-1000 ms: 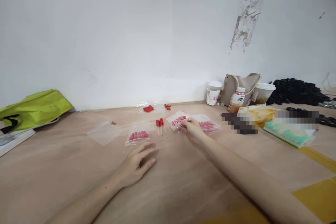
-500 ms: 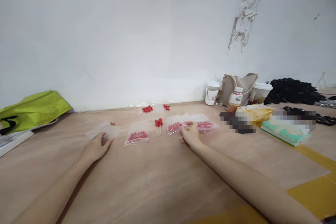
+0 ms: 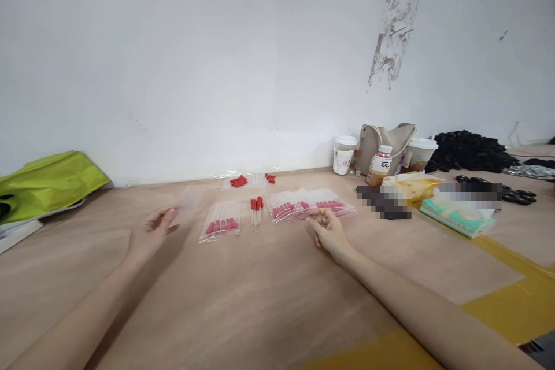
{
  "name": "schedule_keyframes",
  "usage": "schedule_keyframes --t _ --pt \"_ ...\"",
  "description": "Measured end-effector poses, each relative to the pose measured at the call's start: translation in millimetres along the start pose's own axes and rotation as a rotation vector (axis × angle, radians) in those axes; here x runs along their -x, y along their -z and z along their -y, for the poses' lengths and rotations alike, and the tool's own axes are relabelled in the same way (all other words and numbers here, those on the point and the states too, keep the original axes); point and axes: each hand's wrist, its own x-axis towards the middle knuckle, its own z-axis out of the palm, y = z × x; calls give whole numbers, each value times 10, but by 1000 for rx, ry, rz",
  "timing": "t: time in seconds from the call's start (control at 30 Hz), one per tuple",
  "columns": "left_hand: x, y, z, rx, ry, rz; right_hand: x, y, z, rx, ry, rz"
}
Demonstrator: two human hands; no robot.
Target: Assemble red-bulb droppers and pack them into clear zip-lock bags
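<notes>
My left hand (image 3: 159, 224) is raised above the paper, thumb and fingers pinching a clear plastic bag (image 3: 191, 198) that looks empty and is smeared by motion. Just in front of the stacked bags of droppers (image 3: 288, 208), my right hand (image 3: 330, 234) has its fingers bent and apart, with nothing visible in them. Between the hands lies a zip bag (image 3: 220, 222) holding several droppers with red rubber bulbs. Beside it, several loose glass droppers (image 3: 257, 211) lie on the paper, red bulbs pointing to the wall.
Near the wall are red bulbs (image 3: 238, 181) and glass tubes (image 3: 257, 180) on clear plastic. To the right stand a paper cup (image 3: 345, 155), a bottle (image 3: 380, 166), a grey bag (image 3: 368, 141) and tissue packs (image 3: 455, 217). A lime-green bag (image 3: 52, 185) lies at left.
My left hand has picked up the clear bag from the paper. My right hand has drawn back slightly from the stacked bags. The view has shifted a little to the right.
</notes>
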Motion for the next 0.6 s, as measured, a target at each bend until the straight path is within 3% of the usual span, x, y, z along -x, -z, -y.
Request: schedule_keyframes --t 0.03,0.1,0.17,0.23,0.3,0.43,0.6 --pt "65 -35 -115 64 -38 40 15 13 48 -66 -116 73" --pt "241 -99 -353 270 -154 241 48 48 142 -216 -360 261" --pt "448 -150 -558 342 -347 567 73 89 212 -341 -530 435" --pt "637 -192 -692 320 -546 797 90 125 243 -384 -609 538" --pt "768 -232 -748 251 -619 936 104 145 238 -331 -626 574" --pt "830 -295 -723 158 -566 993 156 133 189 -146 -533 596" --pt "814 -272 -738 32 -550 856 228 73 169 -53 -414 570"
